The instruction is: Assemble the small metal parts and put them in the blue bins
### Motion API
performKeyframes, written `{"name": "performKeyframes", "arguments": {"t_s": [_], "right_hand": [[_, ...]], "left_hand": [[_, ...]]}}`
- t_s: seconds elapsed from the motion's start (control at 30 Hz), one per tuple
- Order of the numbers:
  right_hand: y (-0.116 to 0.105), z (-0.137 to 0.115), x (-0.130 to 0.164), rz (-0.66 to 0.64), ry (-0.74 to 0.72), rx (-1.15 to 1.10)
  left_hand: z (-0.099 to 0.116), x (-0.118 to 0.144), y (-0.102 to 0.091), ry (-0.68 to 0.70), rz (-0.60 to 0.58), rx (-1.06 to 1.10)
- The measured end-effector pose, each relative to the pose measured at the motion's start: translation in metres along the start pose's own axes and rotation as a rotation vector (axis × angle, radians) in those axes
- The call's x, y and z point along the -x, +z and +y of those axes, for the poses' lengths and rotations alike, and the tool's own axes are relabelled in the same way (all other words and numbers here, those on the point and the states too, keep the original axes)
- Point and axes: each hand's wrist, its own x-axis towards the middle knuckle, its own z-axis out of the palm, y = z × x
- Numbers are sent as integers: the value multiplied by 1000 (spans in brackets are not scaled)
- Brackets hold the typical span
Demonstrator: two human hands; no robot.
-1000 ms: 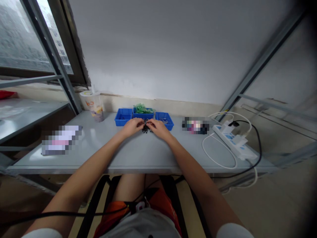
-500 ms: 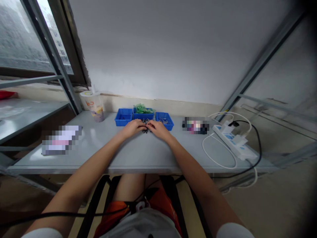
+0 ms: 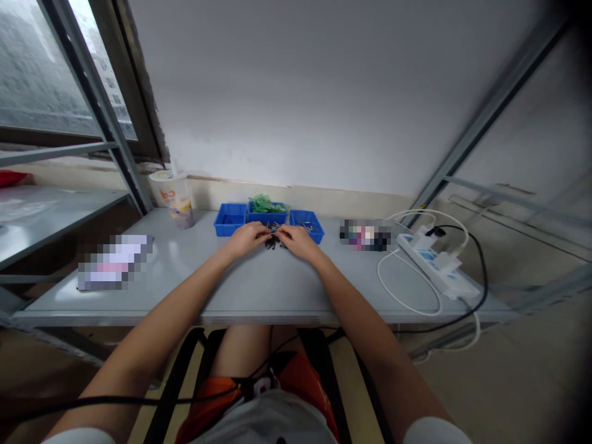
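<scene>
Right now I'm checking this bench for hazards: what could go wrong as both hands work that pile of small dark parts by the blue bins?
The small dark parts lie loose on the table between the left hand and right hand; a sweep might scatter them. The drink cup stands by the left elbow's path and could tip. The white cable loops near the right forearm and might snag.

You see a drink cup (image 3: pixel 173 197) at the table's (image 3: pixel 240 290) far left, and a white power strip (image 3: pixel 437 265) with looped cables (image 3: pixel 407 290) at its right.
</scene>
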Motion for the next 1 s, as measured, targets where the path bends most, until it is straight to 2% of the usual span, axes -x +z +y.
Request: {"name": "performKeyframes", "arguments": {"t_s": [0.2, 0.43, 0.57, 0.73, 0.83, 1.0], "right_hand": [[3, -1, 1, -96, -15, 53], [8, -1, 2, -174, -63, -8], [7, -1, 2, -147, -38, -13], [2, -4, 0, -10, 12, -6], [1, -6, 0, 11, 3, -27], [3, -7, 1, -32, -12, -20]], "left_hand": [[1, 0, -1, 12, 34, 46], [2, -2, 2, 61, 32, 123], [4, -1, 2, 11, 67, 163], [5, 1, -1, -97, 6, 148], [3, 1, 0, -64, -19, 107], [1, 0, 3, -11, -27, 69]]}}
